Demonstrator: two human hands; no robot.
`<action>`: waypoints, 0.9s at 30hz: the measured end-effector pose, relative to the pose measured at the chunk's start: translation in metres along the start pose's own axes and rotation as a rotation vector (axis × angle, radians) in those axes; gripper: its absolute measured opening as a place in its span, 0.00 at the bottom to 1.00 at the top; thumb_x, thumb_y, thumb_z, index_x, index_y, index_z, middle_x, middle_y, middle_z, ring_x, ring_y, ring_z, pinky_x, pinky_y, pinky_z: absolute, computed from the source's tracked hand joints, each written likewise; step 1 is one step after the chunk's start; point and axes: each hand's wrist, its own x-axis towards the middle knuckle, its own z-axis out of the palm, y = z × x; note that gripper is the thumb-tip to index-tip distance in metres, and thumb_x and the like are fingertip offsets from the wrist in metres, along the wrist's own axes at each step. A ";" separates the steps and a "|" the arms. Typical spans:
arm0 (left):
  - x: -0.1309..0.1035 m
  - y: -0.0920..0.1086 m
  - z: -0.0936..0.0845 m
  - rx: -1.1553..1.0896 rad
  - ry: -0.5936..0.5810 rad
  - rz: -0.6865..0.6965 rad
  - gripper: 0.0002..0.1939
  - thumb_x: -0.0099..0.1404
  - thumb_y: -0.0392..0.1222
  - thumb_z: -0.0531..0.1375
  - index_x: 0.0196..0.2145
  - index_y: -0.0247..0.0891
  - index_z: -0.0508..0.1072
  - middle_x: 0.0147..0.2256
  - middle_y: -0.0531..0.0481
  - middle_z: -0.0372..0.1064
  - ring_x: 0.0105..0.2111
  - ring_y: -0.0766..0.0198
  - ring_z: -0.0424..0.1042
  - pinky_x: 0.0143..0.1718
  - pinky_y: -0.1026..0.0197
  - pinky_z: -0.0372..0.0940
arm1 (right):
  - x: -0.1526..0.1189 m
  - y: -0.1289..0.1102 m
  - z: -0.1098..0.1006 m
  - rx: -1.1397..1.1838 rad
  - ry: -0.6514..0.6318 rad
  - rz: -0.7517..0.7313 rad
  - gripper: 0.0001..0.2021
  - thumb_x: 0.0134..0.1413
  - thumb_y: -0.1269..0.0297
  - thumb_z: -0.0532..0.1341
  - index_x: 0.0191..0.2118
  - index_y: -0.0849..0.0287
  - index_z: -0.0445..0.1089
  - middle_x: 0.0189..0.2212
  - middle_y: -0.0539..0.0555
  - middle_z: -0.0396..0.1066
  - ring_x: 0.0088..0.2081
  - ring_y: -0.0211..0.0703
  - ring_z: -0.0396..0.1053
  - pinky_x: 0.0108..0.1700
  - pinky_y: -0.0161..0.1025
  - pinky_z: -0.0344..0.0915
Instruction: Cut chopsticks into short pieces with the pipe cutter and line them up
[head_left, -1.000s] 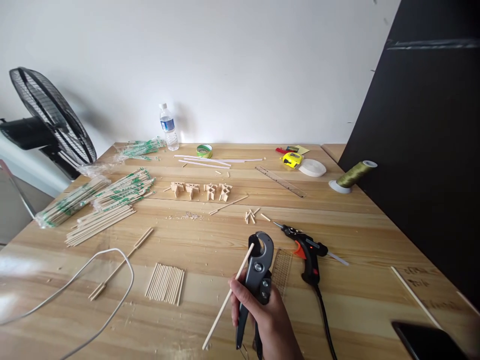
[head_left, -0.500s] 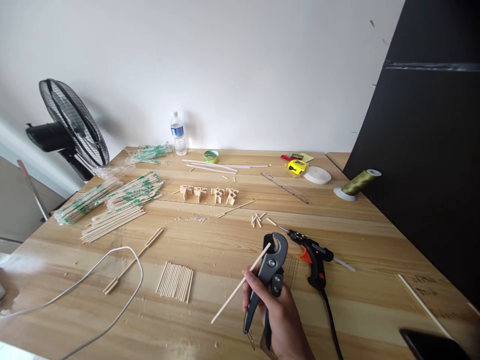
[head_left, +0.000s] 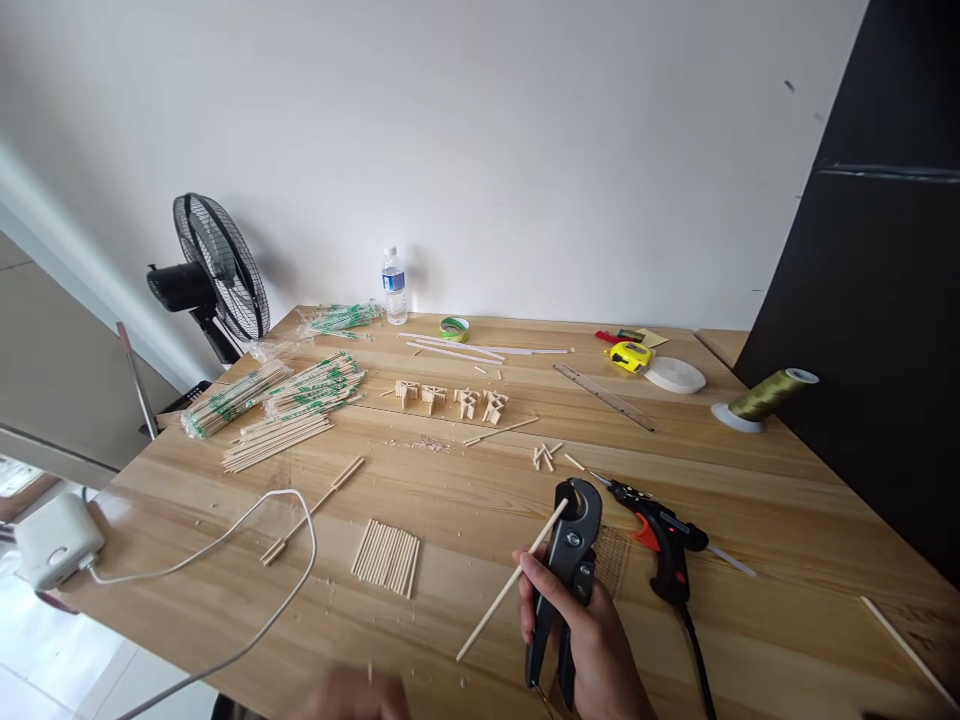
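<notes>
Stick, right of bottom center, slants lower left to upper right, gripped alongside the cutter in your right hand; low end points toward your blurred left hand, can't tell its fingers' state.

- Smooth, matt wooden stick meets cutters with a dull metallic sheen.
- Glossy thread gleams at right.
- Clear plastic bottle shines, far left.
</notes>
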 end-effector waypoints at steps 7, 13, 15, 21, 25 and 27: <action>0.107 -0.008 -0.061 0.578 0.705 0.178 0.11 0.69 0.43 0.59 0.48 0.39 0.72 0.47 0.40 0.70 0.46 0.45 0.71 0.49 0.42 0.66 | -0.006 -0.003 0.010 0.052 0.006 -0.024 0.22 0.40 0.49 0.79 0.29 0.59 0.72 0.18 0.47 0.67 0.15 0.33 0.61 0.16 0.31 0.58; 0.125 -0.030 -0.083 0.647 0.675 0.201 0.03 0.65 0.41 0.61 0.33 0.43 0.70 0.36 0.45 0.71 0.41 0.46 0.74 0.44 0.47 0.67 | -0.002 -0.008 0.010 0.097 0.060 -0.032 0.21 0.38 0.50 0.79 0.29 0.60 0.74 0.20 0.48 0.70 0.16 0.34 0.63 0.17 0.31 0.61; 0.120 -0.028 -0.072 0.624 0.630 0.222 0.03 0.67 0.43 0.59 0.35 0.43 0.70 0.34 0.47 0.73 0.35 0.51 0.74 0.38 0.51 0.68 | 0.000 -0.012 0.008 0.117 0.075 -0.035 0.22 0.39 0.49 0.79 0.30 0.60 0.75 0.21 0.48 0.71 0.17 0.34 0.64 0.17 0.31 0.62; 0.079 0.006 -0.008 0.395 0.358 0.240 0.09 0.71 0.49 0.59 0.39 0.42 0.72 0.31 0.52 0.75 0.24 0.63 0.72 0.26 0.63 0.65 | 0.001 -0.027 0.014 0.184 0.041 -0.014 0.21 0.39 0.51 0.79 0.32 0.59 0.74 0.22 0.47 0.71 0.18 0.35 0.65 0.18 0.33 0.63; 0.051 0.027 0.026 0.112 0.185 0.112 0.09 0.68 0.48 0.64 0.40 0.41 0.74 0.28 0.53 0.74 0.24 0.65 0.72 0.25 0.65 0.64 | -0.002 -0.035 0.022 0.207 -0.051 -0.049 0.18 0.43 0.54 0.78 0.33 0.59 0.74 0.23 0.47 0.70 0.18 0.35 0.65 0.19 0.33 0.64; 0.044 0.030 0.033 0.014 0.137 0.070 0.10 0.67 0.48 0.65 0.42 0.40 0.75 0.28 0.53 0.73 0.23 0.66 0.71 0.23 0.66 0.63 | -0.003 -0.036 0.024 0.208 -0.064 -0.064 0.17 0.44 0.55 0.78 0.33 0.59 0.74 0.23 0.46 0.69 0.18 0.35 0.64 0.19 0.33 0.64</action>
